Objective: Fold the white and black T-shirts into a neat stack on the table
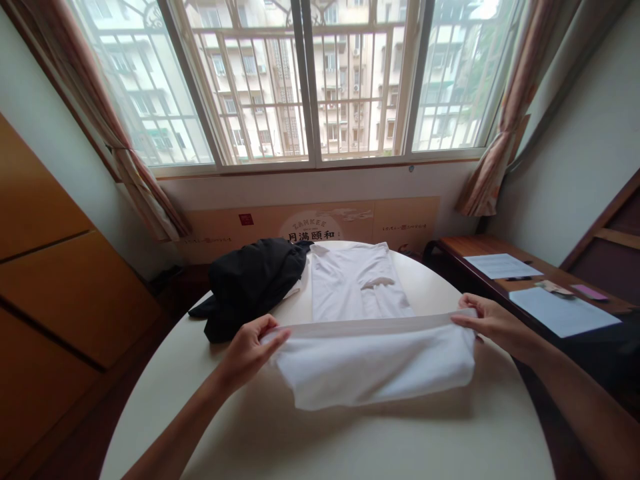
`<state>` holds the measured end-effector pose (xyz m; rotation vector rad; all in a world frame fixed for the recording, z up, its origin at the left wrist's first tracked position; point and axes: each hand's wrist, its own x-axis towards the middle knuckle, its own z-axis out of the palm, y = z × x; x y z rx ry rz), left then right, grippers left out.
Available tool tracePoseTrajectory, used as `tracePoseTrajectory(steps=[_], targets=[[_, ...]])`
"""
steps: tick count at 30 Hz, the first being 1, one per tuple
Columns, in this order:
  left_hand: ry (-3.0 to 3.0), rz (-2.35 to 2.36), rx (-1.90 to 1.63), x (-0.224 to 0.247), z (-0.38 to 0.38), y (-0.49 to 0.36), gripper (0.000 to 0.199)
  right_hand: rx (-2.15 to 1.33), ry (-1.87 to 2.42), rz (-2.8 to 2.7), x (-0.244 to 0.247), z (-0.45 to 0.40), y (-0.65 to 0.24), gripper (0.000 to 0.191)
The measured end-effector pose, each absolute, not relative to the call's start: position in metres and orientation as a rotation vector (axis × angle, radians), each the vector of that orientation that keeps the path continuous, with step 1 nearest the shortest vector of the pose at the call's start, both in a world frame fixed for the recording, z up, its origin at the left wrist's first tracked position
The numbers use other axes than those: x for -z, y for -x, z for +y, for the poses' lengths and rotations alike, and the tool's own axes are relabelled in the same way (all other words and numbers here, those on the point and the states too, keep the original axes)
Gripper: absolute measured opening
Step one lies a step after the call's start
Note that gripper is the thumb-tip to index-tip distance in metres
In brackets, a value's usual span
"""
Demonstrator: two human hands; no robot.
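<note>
A white cloth garment, which looks like a shirt (pixel 380 363), is stretched between my two hands just over the table. My left hand (pixel 255 343) pinches its upper left corner between thumb and fingers. At the upper right corner my right hand (pixel 483 319) grips it the same way. The near part hangs as a loose flap toward me. Beyond the raised edge, more white cloth lies flat on the table, with a wrinkled fold in it. Whether both parts are one garment cannot be made out.
A round white table (pixel 165 393) stands before me. Black clothing (pixel 253 283) lies heaped at its back left. To the right, a low wooden bench (pixel 460 250) bears paper sheets (pixel 565 312). A long printed cardboard panel (pixel 225 223) leans under the barred window (pixel 310 87). Wooden cabinets (pixel 45 267) are at left.
</note>
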<state>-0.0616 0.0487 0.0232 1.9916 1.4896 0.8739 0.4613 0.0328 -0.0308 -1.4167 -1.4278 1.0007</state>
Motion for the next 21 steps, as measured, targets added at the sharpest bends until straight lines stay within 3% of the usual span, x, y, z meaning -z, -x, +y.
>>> tracePoseTrajectory(steps=[5, 10, 15, 18, 21], targets=[[-2.027, 1.688, -0.661, -0.011, 0.050, 0.072, 0.048, -1.133, 1.181, -1.097, 0.027, 0.032, -0.446, 0.073], [-1.940, 1.498, -0.545, -0.016, 0.038, 0.064, 0.043, -1.454, 1.193, -1.162, 0.022, 0.017, -0.429, 0.048], [-1.599, 1.086, -0.751, -0.045, 0.020, 0.062, 0.052, -1.389, 0.988, -1.177, 0.011, -0.001, -0.423, 0.026], [-1.487, 0.828, -0.748, -0.062, 0.003, 0.077, 0.055, -1.521, 0.610, -1.369, -0.005, -0.021, -0.415, 0.032], [-1.477, 0.617, -0.475, -0.074, -0.013, 0.086, 0.052, -1.717, 0.477, -1.690, -0.019, -0.042, -0.401, 0.044]])
